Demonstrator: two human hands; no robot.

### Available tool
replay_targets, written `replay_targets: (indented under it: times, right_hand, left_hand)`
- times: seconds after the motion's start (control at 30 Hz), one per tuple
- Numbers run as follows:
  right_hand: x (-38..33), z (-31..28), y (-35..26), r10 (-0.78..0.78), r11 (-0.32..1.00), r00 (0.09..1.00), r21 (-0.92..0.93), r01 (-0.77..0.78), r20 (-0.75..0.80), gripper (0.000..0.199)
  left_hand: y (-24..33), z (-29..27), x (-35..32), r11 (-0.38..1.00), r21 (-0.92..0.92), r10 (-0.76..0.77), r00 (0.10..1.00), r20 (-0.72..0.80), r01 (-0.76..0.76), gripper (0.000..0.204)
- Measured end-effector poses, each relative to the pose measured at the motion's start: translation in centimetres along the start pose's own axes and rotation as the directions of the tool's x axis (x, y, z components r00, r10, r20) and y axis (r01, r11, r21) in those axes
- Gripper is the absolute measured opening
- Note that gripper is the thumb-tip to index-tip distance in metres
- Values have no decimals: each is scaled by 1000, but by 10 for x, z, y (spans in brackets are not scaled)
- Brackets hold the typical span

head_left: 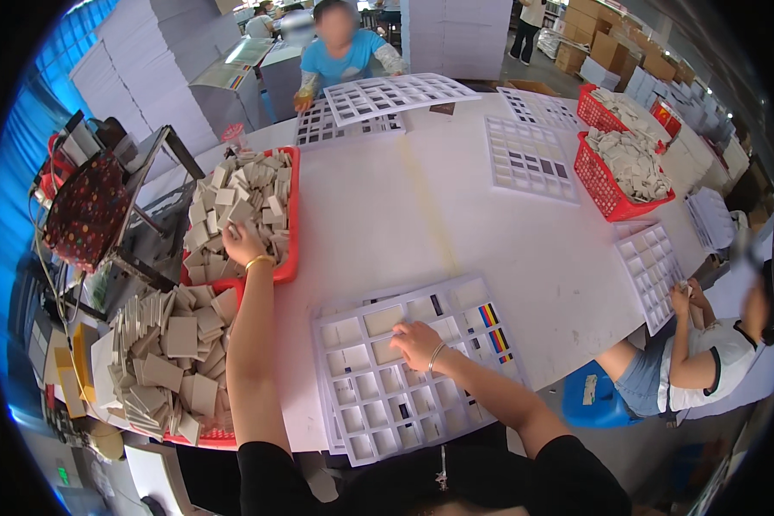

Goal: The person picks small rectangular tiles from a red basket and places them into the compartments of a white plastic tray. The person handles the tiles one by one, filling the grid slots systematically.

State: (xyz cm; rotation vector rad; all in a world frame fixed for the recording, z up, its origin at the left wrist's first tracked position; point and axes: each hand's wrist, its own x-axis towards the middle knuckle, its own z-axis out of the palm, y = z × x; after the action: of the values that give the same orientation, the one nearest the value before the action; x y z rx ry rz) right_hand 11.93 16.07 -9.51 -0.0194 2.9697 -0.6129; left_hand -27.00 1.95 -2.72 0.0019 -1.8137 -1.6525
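My left hand (pixel 244 244) reaches into a red basket (pixel 294 215) heaped with small flat grey-beige board pieces (pixel 224 196). Its fingers are bent round a piece at the top of the heap, partly hidden. In front of me lies a white gridded tray (pixel 365 384) of square and oblong compartments, stacked on another. My right hand (pixel 420 346) is over its upper middle, fingers closed at a beige board piece (pixel 385 351) in a compartment. Another beige piece (pixel 383 321) fills the compartment just beyond. Dark and coloured strips show in some compartments.
A nearer basket of larger board pieces (pixel 181 337) stands at left. Across the table (pixel 361 224), a person in blue (pixel 344 58) is behind a tilted gridded tray (pixel 396 96). At right, a seated person (pixel 705 361) handles another tray (pixel 650 267), near red baskets (pixel 606 176).
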Motion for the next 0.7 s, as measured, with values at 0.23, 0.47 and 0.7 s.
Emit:
replay_targets:
  times: [0.23,0.47,0.7]
  right_hand:
    - [-2,8,20,8,974,980,225,37,-197,24]
    - [-9,-39,8,303,364,915,920,149,-268,33]
    - [-29,-49,-35,240,605,905,783,144,-352,33]
  left_hand:
    - [89,-33,-81,684,-526,-162,808,566,506,20]
    - [124,-142,-194,576,64,-295,134,946,815,23]
    - [110,-189,-248,699,124,-391,232,891,704,21]
